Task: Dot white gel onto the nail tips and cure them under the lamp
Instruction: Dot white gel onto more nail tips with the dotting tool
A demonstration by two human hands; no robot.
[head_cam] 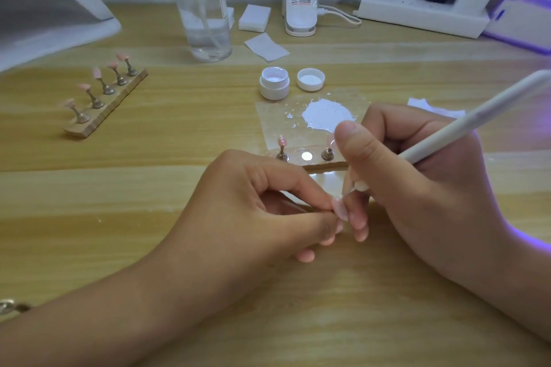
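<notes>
Left hand (pixel 253 205) pinching nail tip (pixel 340 210), dotting pen (pixel 477 119) touching its edge

wooden table (pixel 179 182) | nail stand (pixel 110 104) left | gel jar (pixel 274 83), lid (pixel 310 79) (side by side) | bottle (pixel 205 18) | lamp (pixel 44 9) far-left

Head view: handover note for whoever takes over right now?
Left hand pinches a pink nail tip. Right hand holds the dotting pen, its point at that tip.
White gel is spread on the clear sheet. The jar stands open, with its lid beside it.
Near stand shows one tip. Far stand holds five pink tips.
Done: gel laid out. Dots on any tip are too small to judge.
Left: finish dotting, then cure. Right lamp glows violet, left lamp is dark.
</notes>
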